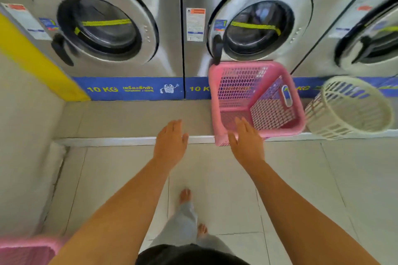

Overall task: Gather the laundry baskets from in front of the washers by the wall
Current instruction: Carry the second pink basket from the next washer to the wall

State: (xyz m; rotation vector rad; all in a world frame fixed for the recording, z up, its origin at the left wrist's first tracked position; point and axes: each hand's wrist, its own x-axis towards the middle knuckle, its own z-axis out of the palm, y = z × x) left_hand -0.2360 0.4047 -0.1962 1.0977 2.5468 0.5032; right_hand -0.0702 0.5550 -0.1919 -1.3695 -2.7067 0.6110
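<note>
A pink square laundry basket (256,101) stands empty on the raised step in front of the middle washer (258,26). To its right, a cream round basket (349,107) lies tilted on the same step. My right hand (245,140) is stretched out with fingers apart, over the pink basket's near rim; whether it touches the rim I cannot tell. My left hand (170,142) is open too, hovering over the step's edge to the left of the pink basket, holding nothing.
Three steel front-load washers line the wall, their doors shut; the left one (101,26) has no basket before it. A step edge (107,141) runs across the tiled floor. Another pink basket (28,251) shows at the bottom left corner. My bare feet (185,196) stand on the tiles.
</note>
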